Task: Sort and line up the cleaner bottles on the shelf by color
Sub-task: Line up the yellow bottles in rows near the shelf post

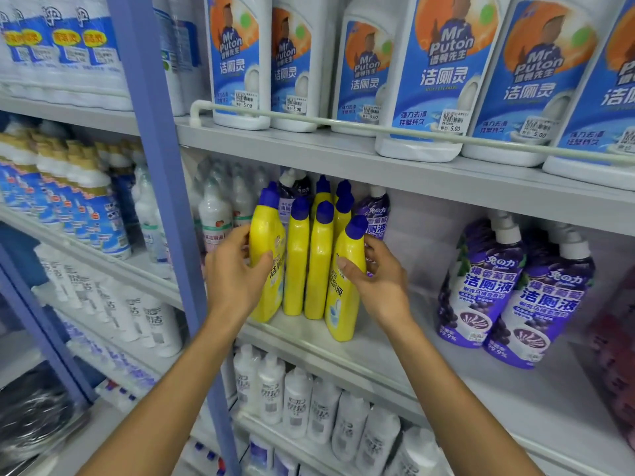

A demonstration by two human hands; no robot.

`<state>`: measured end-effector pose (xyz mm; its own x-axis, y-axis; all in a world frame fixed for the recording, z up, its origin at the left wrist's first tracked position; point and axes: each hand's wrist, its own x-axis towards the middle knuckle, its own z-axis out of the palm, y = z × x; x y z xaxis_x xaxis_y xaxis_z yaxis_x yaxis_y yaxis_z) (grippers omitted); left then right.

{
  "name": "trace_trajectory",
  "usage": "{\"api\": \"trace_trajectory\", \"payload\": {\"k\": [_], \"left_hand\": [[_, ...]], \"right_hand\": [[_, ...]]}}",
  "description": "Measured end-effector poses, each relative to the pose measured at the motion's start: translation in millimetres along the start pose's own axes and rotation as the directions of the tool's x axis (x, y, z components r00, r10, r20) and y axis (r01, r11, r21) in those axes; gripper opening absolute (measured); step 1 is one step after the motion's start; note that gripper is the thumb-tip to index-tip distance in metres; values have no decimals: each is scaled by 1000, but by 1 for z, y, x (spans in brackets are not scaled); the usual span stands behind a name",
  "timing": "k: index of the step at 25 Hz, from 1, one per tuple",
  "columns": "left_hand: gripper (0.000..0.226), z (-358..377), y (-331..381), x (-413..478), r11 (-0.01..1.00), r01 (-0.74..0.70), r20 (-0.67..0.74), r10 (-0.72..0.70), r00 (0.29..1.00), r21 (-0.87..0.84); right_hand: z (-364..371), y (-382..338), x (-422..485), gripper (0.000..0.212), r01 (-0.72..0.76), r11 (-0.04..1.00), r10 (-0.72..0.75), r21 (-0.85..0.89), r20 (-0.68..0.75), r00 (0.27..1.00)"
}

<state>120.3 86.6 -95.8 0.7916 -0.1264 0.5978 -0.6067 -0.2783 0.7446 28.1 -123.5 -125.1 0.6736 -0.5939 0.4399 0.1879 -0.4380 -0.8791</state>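
Several yellow cleaner bottles with blue caps stand grouped on the middle shelf (395, 341). My left hand (233, 273) grips the leftmost yellow bottle (266, 245), thumb on its front. My right hand (374, 276) grips the front right yellow bottle (347, 269), which leans left. Two more yellow bottles (309, 259) stand between them, others behind. Purple bottles (374, 214) stand behind the yellow group. Two purple bottles (508, 290) stand further right on the same shelf.
White bottles (214, 214) stand left of the yellow group by the blue upright post (161, 166). Big white bottles with blue labels (436, 73) fill the shelf above behind a rail. White bottles (309, 400) crowd the shelf below. Bare shelf lies between the yellow and purple groups.
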Motion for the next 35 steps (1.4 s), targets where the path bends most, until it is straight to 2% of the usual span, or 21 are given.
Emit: {"api": "trace_trajectory", "payload": {"k": [3, 8, 12, 18, 22, 25, 28, 32, 35], "left_hand": [[29, 17, -19, 9, 1000, 4, 41, -5, 999, 26], [40, 30, -42, 17, 999, 21, 88, -18, 996, -29], [44, 39, -40, 20, 997, 19, 137, -8, 991, -81], [41, 69, -36, 23, 999, 1, 155, 8, 988, -52], [43, 73, -40, 25, 994, 37, 162, -20, 987, -100], [38, 69, -40, 25, 975, 113, 198, -75, 977, -189], [19, 65, -40, 38, 944, 162, 214, -102, 972, -288], [23, 68, -39, 76, 875, 169, 92, -143, 985, -453], [18, 73, -22, 118, 838, 184, 46, -188, 981, -513]], "right_hand": [[2, -3, 1, 57, -18, 1000, 17, -24, -28, 999], [7, -1, 4, 59, -40, 998, 36, -54, -79, 996], [5, 1, 12, 61, -46, 993, 30, -113, -132, 991], [-7, 7, 24, 61, -36, 985, 4, -167, -185, 983], [-11, 11, 24, 58, -28, 988, -2, -152, -191, 981], [-10, 10, 23, 57, -34, 992, 14, -118, -168, 986], [-23, 9, 29, 51, -80, 997, 78, -15, -122, 989], [-43, 8, 57, 33, -87, 961, 147, 261, -222, 964], [-47, -2, 93, 34, -68, 961, 135, 267, -243, 960]]}}
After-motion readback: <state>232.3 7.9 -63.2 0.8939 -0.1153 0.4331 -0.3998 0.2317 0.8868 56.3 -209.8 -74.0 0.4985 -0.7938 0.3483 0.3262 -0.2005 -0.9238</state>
